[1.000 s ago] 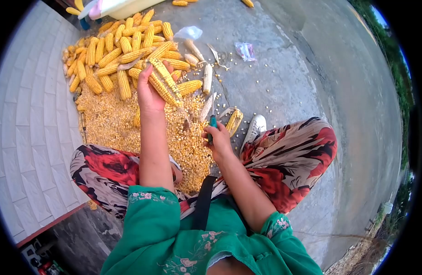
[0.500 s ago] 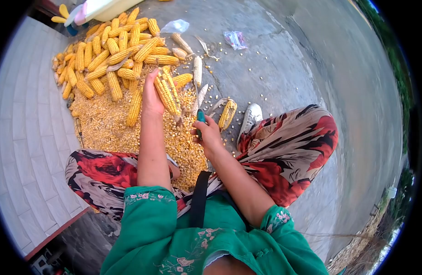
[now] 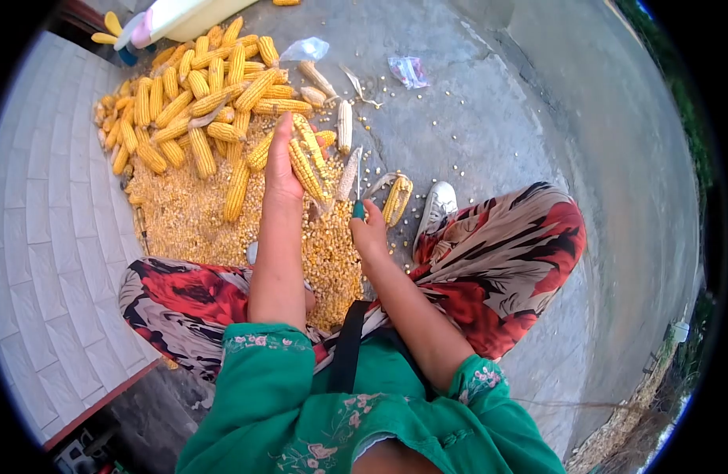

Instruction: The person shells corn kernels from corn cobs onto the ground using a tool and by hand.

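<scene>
My left hand (image 3: pixel 280 170) is closed around an ear of corn (image 3: pixel 304 168), tilted above the loose kernels, with kernels gone in strips along it. In my right hand (image 3: pixel 369 234) is a screwdriver with a green handle (image 3: pixel 358 209); its thin shaft points away from me, just right of the ear and apart from it. Loose yellow kernels (image 3: pixel 194 209) spread beneath both hands. A pale bare cob (image 3: pixel 349 174) lies behind the screwdriver, and a partly stripped ear (image 3: pixel 397 200) with husk rests to its right.
Yellow ears are heaped in a pile (image 3: pixel 214 79) at the back left, beside a tiled surface (image 3: pixel 48 213). A clear plastic bag (image 3: pixel 306 50) and a printed wrapper (image 3: pixel 409 72) lie on the concrete floor (image 3: pixel 490 118). My shoe (image 3: pixel 438 207) is at the right.
My left hand and the ear have shifted slightly to the right in view. The screwdriver has moved right, away from the ear, and its shaft points more straight ahead.
</scene>
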Demonstrator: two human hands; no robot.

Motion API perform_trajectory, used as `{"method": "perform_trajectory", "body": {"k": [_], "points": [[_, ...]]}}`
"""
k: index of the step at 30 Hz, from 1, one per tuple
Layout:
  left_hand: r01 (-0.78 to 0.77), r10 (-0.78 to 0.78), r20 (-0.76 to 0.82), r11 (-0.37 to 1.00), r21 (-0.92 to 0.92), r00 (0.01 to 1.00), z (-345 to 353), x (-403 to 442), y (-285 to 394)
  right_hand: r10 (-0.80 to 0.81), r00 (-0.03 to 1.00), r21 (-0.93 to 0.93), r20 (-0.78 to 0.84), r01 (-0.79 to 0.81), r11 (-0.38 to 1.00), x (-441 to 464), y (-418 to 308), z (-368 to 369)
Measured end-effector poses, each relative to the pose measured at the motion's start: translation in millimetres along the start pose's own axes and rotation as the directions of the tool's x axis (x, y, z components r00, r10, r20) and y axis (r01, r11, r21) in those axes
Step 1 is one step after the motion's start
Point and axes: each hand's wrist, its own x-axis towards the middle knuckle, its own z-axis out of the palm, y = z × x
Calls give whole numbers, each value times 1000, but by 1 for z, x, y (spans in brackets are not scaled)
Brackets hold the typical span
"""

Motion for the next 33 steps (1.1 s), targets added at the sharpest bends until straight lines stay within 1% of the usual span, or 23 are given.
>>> {"method": "perform_trajectory", "body": {"k": [2, 3, 4, 6, 7, 8, 10, 11, 12, 14, 15, 16, 18, 19, 22, 24, 26, 27, 28, 30, 31, 32, 33], "points": [[15, -9, 61, 994, -108, 998, 14, -12, 13, -61, 998, 35, 24, 60, 998, -5, -15, 0], [-12, 17, 74, 997, -73, 997, 19, -14, 16, -99, 994, 192, 44, 89, 977, -26, -46, -4], [-22, 28, 82, 997, -76, 996, 20, -14, 18, -113, 993, 193, 44, 102, 976, -37, -69, -7], [25, -4, 150, 990, -141, 989, 23, -14, 20, -111, 984, 517, 140, 23, 856, -45, -100, -9], [27, -3, 176, 990, -136, 984, 27, -14, 19, -220, 971, 497, 97, 144, 855, -38, -105, -4], [15, 11, 214, 993, -120, 977, 33, -10, 16, -232, 968, 499, 94, 156, 853, -35, -115, -5], [20, -7, 241, 998, -51, 970, 56, -13, 18, -304, 909, 242, 287, 238, 940, -35, -143, -11], [5, -8, 224, 1000, 13, 975, 65, -13, 23, -386, 890, 309, 243, 307, 900, -31, -148, -12], [-31, -6, 323, 994, 109, 946, 63, 2, 27, -367, 902, 263, 226, 306, 915, -35, -162, -21], [-163, 16, 429, 937, 309, 903, 64, 9, 48, -335, 903, 198, 269, 288, 937, -31, -180, -40], [-50, -152, 440, 908, 416, 885, 68, 2, 67, -389, 882, 89, 267, 379, 921, -32, -189, -49], [-64, -141, 448, 909, 412, 883, 69, -5, 86, -401, 876, 89, 266, 392, 916, -34, -196, -58], [-134, -304, 510, 744, 654, 805, 72, -20, 118, -536, 756, -105, 376, 610, 786, -37, -211, -75], [-127, -358, 491, 693, 710, 794, 75, -30, 133, -522, 751, -187, 404, 626, 757, -40, -218, -80], [-226, -337, 512, 617, 754, 790, 71, -48, 151, -531, 697, -256, 481, 691, 676, -61, -246, -92], [-171, -331, 500, 673, 720, 801, 70, -56, 157, -523, 680, -232, 514, 697, 678, -64, -253, -92], [-230, -318, 494, 603, 764, 809, 72, -66, 162, -437, 694, -269, 571, 662, 700, -60, -256, -88], [-280, -285, 489, 545, 790, 824, 78, -70, 161, -477, 681, -275, 555, 692, 667, -60, -255, -83], [-269, -286, 478, 544, 795, 831, 79, -64, 159, -470, 679, -271, 564, 690, 671, -55, -254, -80], [-325, -258, 490, 490, 809, 833, 76, -51, 155, -549, 614, -226, 567, 757, 614, -43, -250, -74], [-299, -250, 490, 543, 785, 835, 74, -47, 154, -580, 598, -251, 553, 784, 568, -44, -252, -73], [-305, -248, 489, 530, 791, 836, 74, -43, 149, -590, 591, -238, 550, 788, 567, -40, -254, -73], [-319, -181, 507, 591, 741, 843, 74, -41, 140, -594, 597, -231, 540, 783, 578, -38, -257, -76]]}}
